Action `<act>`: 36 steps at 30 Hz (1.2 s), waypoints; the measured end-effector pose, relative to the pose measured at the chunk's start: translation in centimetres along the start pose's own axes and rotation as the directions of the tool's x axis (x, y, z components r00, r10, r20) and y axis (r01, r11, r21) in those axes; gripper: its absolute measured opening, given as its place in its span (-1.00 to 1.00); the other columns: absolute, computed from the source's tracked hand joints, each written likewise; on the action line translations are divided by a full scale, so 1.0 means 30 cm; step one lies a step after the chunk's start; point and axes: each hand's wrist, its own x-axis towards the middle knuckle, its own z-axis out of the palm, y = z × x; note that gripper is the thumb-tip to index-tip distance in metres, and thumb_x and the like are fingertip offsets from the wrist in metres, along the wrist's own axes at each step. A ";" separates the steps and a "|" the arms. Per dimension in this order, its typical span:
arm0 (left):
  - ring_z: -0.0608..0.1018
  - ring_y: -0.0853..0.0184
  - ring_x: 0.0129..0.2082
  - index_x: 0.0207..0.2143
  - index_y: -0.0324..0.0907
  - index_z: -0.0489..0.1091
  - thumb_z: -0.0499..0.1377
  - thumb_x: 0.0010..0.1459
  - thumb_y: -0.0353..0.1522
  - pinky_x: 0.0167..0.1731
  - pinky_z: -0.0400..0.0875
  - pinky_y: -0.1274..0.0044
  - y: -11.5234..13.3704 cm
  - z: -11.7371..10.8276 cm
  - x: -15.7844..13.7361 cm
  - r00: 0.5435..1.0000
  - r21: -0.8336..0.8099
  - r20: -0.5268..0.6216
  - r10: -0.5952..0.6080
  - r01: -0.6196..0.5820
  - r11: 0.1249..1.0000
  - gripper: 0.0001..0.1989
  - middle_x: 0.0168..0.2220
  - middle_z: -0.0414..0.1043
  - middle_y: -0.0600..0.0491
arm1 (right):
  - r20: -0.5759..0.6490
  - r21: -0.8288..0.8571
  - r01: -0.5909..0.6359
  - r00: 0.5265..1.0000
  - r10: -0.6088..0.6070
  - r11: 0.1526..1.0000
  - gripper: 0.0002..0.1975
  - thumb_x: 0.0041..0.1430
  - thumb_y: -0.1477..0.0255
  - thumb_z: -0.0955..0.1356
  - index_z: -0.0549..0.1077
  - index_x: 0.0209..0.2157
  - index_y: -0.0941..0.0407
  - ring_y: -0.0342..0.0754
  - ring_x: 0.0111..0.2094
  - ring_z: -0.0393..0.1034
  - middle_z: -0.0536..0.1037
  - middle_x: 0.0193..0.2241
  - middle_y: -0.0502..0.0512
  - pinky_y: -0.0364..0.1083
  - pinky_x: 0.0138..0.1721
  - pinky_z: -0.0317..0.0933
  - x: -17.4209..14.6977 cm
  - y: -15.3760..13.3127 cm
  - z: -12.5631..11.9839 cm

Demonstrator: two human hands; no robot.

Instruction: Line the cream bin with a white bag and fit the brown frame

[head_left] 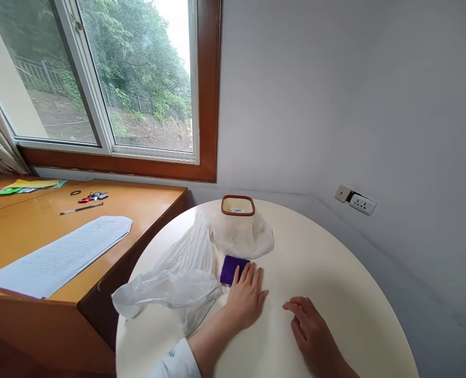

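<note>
A folded purple cloth [230, 269] lies flat on the round white table [296, 236]. My left hand [245, 296] rests on the right part of it, fingers stretched out and spread, hiding that side. To the right, my right hand [309, 328] hovers over or rests on the table with loosely bent fingers and holds nothing. A crumpled white plastic bag [178, 283] spreads out left of the cloth. Behind the cloth stands a small bin [237, 198] with a brown rim and a translucent white liner bag [241, 239] around it; something whitish shows inside.
A brown wooden desk [150, 197] stands at the left, with papers [71, 252], a pen [81, 209], a bunch of keys [94, 197] and coloured sheets [32, 184]. A window [138, 73] is above it. A wall socket [362, 203] sits on the right wall.
</note>
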 end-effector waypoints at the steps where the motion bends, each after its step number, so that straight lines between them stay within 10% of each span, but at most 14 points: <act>1: 0.03 0.11 0.25 0.20 -0.21 -0.03 -0.22 0.24 -0.15 0.18 -0.13 0.17 -0.007 0.003 -0.005 1.000 -0.002 0.017 -0.001 0.001 1.000 -0.45 0.24 -0.02 -0.16 | 0.013 -0.003 0.002 1.000 -0.002 1.000 -0.64 0.06 0.70 0.11 0.33 -0.22 0.07 -0.06 -0.29 0.36 0.40 -0.33 0.10 -0.07 -0.35 0.34 0.000 -0.001 0.002; 36: 0.11 0.06 0.21 0.15 -0.22 0.15 -0.15 0.20 -0.23 0.15 -0.09 0.12 -0.024 0.018 -0.007 0.998 0.027 -0.009 -0.060 0.060 0.998 -0.50 0.21 0.07 -0.17 | -0.071 -0.100 -0.164 0.985 0.158 0.981 -0.76 0.12 0.61 0.14 0.35 -0.29 0.08 -0.04 -0.28 0.40 0.43 -0.34 0.11 -0.05 -0.31 0.37 0.022 -0.004 0.016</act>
